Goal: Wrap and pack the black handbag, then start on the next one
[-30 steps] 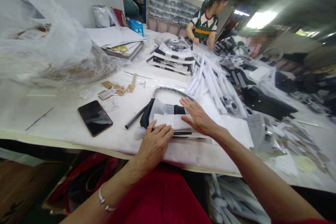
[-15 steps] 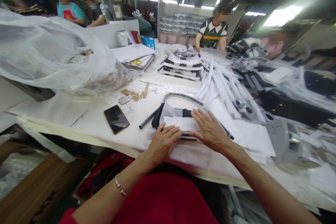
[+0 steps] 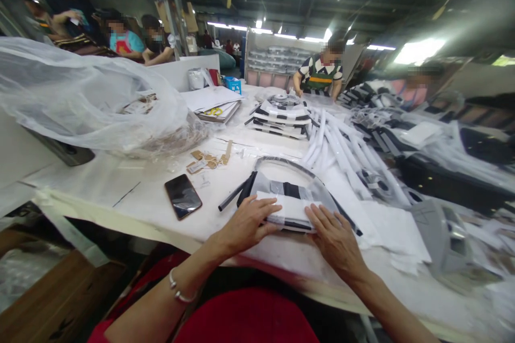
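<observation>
A folded grey, black and white fabric piece point(image 3: 287, 195) lies on the white table point(image 3: 120, 193) in front of me, with a white sheet on top and a black rod point(image 3: 233, 195) sticking out at its left. My left hand point(image 3: 245, 222) lies on its near left edge, fingers stretched and pressing flat. My right hand point(image 3: 336, 238) rests flat on its near right edge, fingers apart. Neither hand grips anything.
A dark phone point(image 3: 183, 195) lies left of the piece. Small brown tags point(image 3: 205, 161) sit beyond it. A big clear plastic bag point(image 3: 88, 99) fills the left. Stacked folded pieces point(image 3: 281, 112) and white tubes point(image 3: 341, 139) lie farther back. Other people work across the table.
My view has lifted and shifted, showing more of the room. Both hands slid toward me along the folded piece, from its middle to its near edge.
</observation>
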Motion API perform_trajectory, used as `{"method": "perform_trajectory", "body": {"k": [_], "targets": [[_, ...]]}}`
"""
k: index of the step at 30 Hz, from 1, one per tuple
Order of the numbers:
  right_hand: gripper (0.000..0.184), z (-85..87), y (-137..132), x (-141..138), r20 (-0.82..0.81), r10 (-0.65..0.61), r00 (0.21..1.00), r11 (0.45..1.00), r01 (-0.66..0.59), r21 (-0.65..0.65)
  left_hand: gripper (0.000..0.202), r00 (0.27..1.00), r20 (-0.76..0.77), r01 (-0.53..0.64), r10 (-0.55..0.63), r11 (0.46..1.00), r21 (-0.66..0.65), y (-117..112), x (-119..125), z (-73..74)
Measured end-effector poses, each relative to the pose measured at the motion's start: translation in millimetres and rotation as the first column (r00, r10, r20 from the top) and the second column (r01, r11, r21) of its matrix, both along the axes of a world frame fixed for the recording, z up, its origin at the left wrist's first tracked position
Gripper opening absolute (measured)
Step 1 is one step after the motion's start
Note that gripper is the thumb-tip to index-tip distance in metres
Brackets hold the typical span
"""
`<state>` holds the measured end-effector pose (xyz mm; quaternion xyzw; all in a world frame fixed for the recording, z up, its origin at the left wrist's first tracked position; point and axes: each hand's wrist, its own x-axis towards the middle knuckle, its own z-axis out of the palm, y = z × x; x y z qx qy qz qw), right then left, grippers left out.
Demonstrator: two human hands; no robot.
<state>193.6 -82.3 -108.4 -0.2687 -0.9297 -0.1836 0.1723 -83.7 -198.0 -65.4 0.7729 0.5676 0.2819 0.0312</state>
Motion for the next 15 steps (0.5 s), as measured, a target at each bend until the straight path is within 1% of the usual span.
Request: {"method": "perform_trajectory", "body": {"k": [1, 2, 3, 4, 5, 6, 7, 8, 9, 10, 12, 15], "targets": [[0.052, 0.8, 1.5, 0.7, 0.002, 0.010, 1.000, 1.000, -0.010, 0.006, 0.042, 0.998, 0.022, -0.059, 0.059, 0.998, 0.008, 6.0, -12.1, 3.3], [0.052, 1.2, 3.5, 1.7, 0.002, 0.023, 1.000, 1.000, -0.023, 0.013, 0.040, 0.989, 0.021, -0.148, 0.148, 0.989, -0.002, 12.7, -27.5, 6.7], [0.053, 1.3, 5.8, 2.6, 0.002, 0.036, 0.999, 0.999, -0.036, 0.022, 0.038, 0.968, 0.001, -0.251, 0.251, 0.968, -0.027, 19.6, -45.8, 10.0], [0.053, 1.2, 8.4, 3.5, 0.000, 0.048, 0.999, 0.998, -0.048, 0.031, 0.035, 0.930, -0.050, -0.368, 0.365, 0.928, -0.063, 26.3, -66.6, 13.3], [0.053, 0.9, 10.8, 4.1, -0.002, 0.060, 0.998, 0.997, -0.060, 0.041, 0.033, 0.864, -0.134, -0.499, 0.485, 0.860, -0.110, 32.4, -88.8, 16.4], [0.053, 0.7, 12.8, 4.4, -0.004, 0.073, 0.997, 0.996, -0.072, 0.050, 0.031, 0.810, -0.181, -0.583, 0.558, 0.802, -0.134, 37.8, -111.2, 19.1], [0.054, 0.5, 14.3, 4.7, -0.006, 0.084, 0.996, 0.995, -0.083, 0.057, 0.030, 0.770, -0.215, -0.634, 0.600, 0.759, -0.149, 42.6, -132.5, 21.3], [0.054, 0.5, 15.1, 4.8, -0.007, 0.091, 0.996, 0.994, -0.091, 0.062, 0.028, 0.741, -0.247, -0.666, 0.624, 0.728, -0.161, 47.2, -151.7, 22.6], [0.055, 0.6, 15.3, 5.0, -0.005, 0.095, 0.995, 0.993, -0.095, 0.065, 0.027, 0.728, -0.274, -0.680, 0.628, 0.714, -0.168, 51.8, -167.9, 22.8], [0.055, 0.8, 15.1, 5.2, -0.002, 0.097, 0.995, 0.993, -0.097, 0.065, 0.026, 0.727, -0.301, -0.678, 0.617, 0.716, -0.169, 56.5, -180.6, 21.8], [0.056, 1.1, 14.3, 6.1, 0.005, 0.095, 0.996, 0.994, -0.095, 0.062, 0.025, 0.753, -0.356, -0.635, 0.553, 0.754, -0.171, 65.2, -195.9, 15.3], [0.057, 0.2, 15.9, 7.1, 0.009, 0.103, 0.995, 0.994, -0.103, 0.047, 0.024, 0.792, -0.444, -0.538, 0.419, 0.823, -0.183, 71.3, -203.4, -1.7]]}}
